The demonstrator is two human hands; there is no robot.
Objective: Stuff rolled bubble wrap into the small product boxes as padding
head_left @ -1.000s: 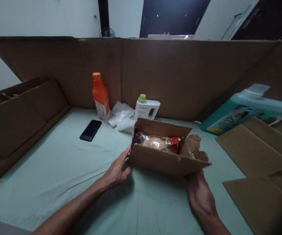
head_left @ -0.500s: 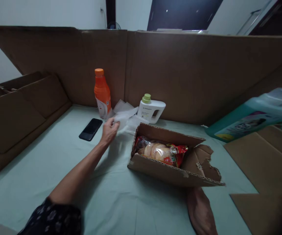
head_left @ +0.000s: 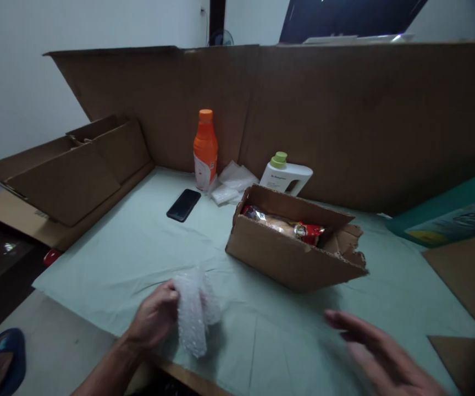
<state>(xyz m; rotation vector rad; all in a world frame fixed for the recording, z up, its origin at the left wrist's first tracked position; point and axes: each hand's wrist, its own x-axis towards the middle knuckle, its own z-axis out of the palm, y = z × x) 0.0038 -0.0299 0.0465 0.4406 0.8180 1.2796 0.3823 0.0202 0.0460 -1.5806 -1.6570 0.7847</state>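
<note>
The left hand (head_left: 155, 319) pinches a crumpled piece of bubble wrap (head_left: 194, 311) between thumb and fingers at seven o'clock on the pale green cloth (head_left: 138, 247). The right hand (head_left: 380, 352) hovers spread and empty at five o'clock, motion-blurred. The open cardboard box (head_left: 291, 258), holding a snack packet (head_left: 287, 226), sits at one o'clock from the wrap, well apart. To handle the wrap well, the person probably needs both hands to spread it flat.
</note>
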